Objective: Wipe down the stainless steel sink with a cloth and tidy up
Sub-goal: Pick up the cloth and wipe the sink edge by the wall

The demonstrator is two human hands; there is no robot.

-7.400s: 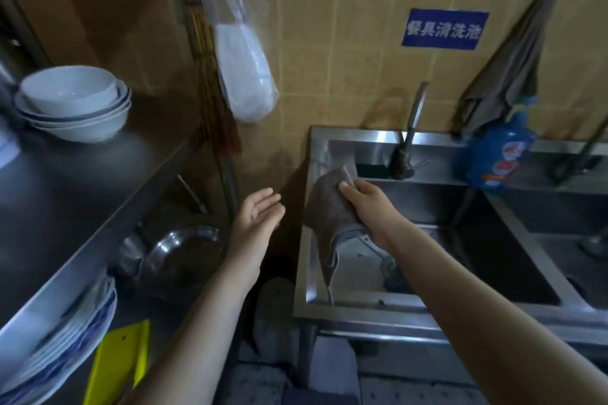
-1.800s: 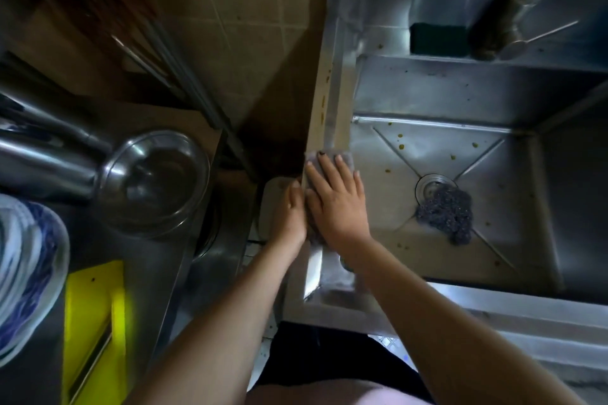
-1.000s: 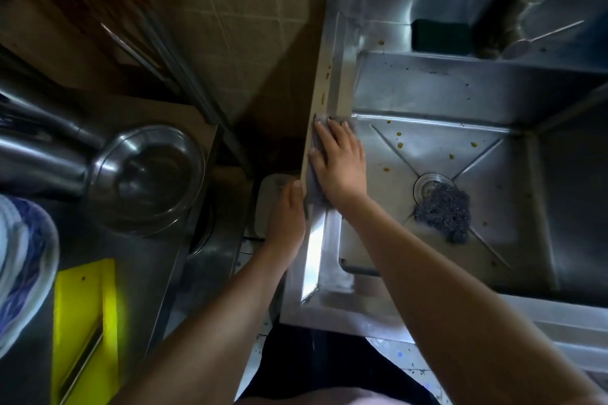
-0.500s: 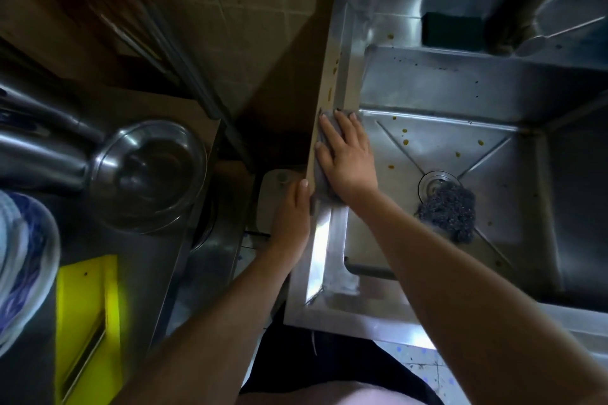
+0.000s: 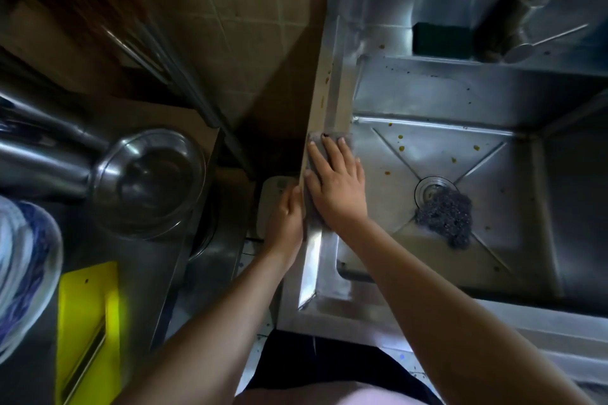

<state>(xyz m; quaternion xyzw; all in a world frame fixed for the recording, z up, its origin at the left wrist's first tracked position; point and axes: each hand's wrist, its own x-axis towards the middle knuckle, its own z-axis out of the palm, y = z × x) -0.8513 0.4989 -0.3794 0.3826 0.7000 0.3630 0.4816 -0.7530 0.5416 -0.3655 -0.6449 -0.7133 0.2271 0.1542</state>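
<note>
A: While the right hand lies flat on the grey cloth, fingers straight and slightly spread, the cloth sits on the left rim of the sink, about midway along it.

B: Left hand?

A: The left hand is against the rim's outer edge, fingers close together. Whether they hook under it, I cannot tell.

B: Progress?

A: Early, by my estimate. The near stretch of rim looks shiny. Rim spots remain on the far stretch, and floor spots in the basin.

B: Tidying?

A: Apparently not begun. The scourer lies beside the drain, and the sponge is on the back ledge. Remaining: rest of rim, walls, floor, clear-up.
</note>
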